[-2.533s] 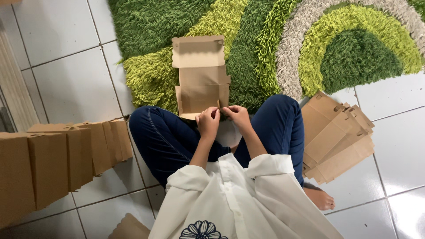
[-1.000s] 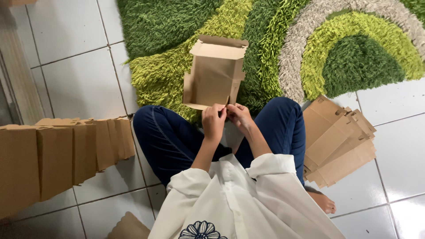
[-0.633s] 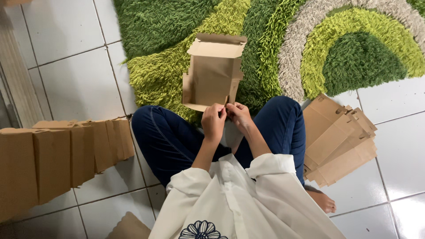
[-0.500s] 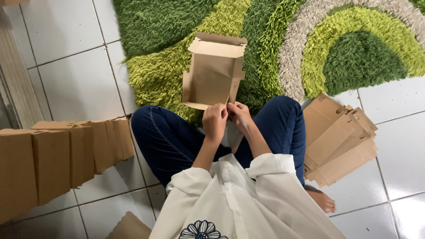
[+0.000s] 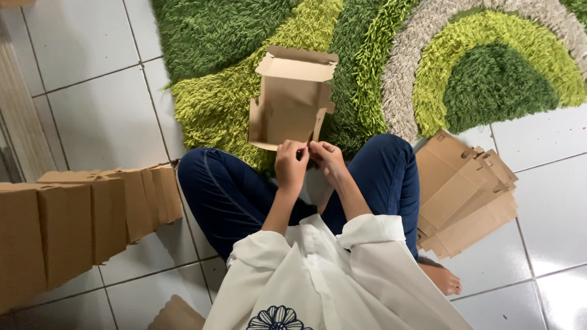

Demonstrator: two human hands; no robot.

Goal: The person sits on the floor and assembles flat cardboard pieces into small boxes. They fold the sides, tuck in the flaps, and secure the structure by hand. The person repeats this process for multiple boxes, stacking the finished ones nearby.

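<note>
While half-folded cardboard box (image 5: 292,101) was held upright over green shag rug (image 5: 257,91), near edge was pinched by left hand (image 5: 291,164) and right hand (image 5: 327,157), both closed on it. Grip judged narrow, low: box could tip forward, top flap unfold. Flat blanks (image 5: 465,192) lay beside right knee; folded boxes (image 5: 79,220) left

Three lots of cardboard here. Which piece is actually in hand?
The half-folded brown box over the green rug, pinched at its near edge by both hands. The row at left and the flat stack at right lie untouched.
</note>
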